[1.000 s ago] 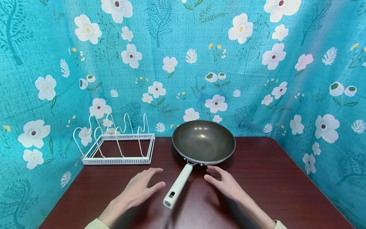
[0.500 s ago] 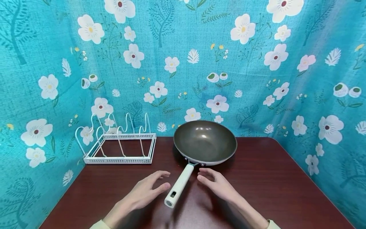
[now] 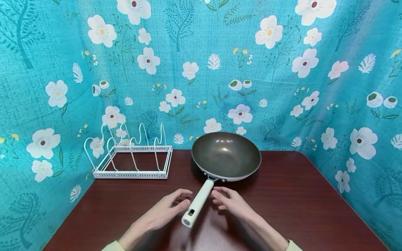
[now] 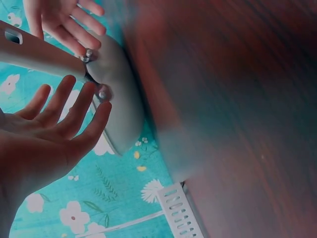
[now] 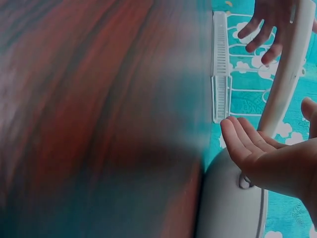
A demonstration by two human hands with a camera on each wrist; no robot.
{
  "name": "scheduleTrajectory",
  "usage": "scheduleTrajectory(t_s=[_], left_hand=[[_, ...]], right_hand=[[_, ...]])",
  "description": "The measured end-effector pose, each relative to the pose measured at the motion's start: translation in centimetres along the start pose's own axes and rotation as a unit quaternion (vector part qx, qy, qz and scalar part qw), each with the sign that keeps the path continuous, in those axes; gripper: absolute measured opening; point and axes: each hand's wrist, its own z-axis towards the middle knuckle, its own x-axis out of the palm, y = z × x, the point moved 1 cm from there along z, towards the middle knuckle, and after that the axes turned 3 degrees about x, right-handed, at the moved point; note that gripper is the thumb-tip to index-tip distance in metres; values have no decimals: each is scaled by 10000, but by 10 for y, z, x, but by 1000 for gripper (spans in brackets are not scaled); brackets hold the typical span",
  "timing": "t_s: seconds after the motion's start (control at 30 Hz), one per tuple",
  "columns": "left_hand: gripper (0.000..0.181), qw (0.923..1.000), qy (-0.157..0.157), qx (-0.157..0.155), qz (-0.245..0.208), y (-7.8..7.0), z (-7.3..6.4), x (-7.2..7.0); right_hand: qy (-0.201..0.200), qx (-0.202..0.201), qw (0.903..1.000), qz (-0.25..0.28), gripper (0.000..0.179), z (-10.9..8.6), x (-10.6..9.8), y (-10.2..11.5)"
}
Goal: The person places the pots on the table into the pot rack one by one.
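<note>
A wok (image 3: 226,157) with a dark inside and pale outside sits toward the back of the table, its long cream handle (image 3: 198,203) slanting toward me. My left hand (image 3: 163,211) is just left of the handle's end, fingers loosely bent and thumb apart. On the other side, my right hand (image 3: 232,204) has its fingertips right at the handle's upper part. Neither hand grips anything. In the left wrist view the left fingers (image 4: 74,111) are spread below the handle rivets. The right wrist view has the right fingers (image 5: 242,136) extended beside the handle's base.
A white rack (image 3: 132,174) with several upright wire loops stands at the back left of the dark red wooden table (image 3: 292,202). Blue flowered curtain (image 3: 201,69) encloses the table at the back and both sides.
Both hands have moved inward toward the handle, the right one ending close at its side. The wok and rack stay in place; the head view has shifted slightly.
</note>
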Motion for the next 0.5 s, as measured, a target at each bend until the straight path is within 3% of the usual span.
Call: scheduleTrajectory(t_s=[0.3,0.5], left_hand=[[41,9972,182,-189,-704,-4,-1,4],[44,9926,323,-69,-1167,-5,1,6]], right_hand=[[323,253,9965,734,70,2,15,4],[499,360,9912,1174,69,8,23,3]])
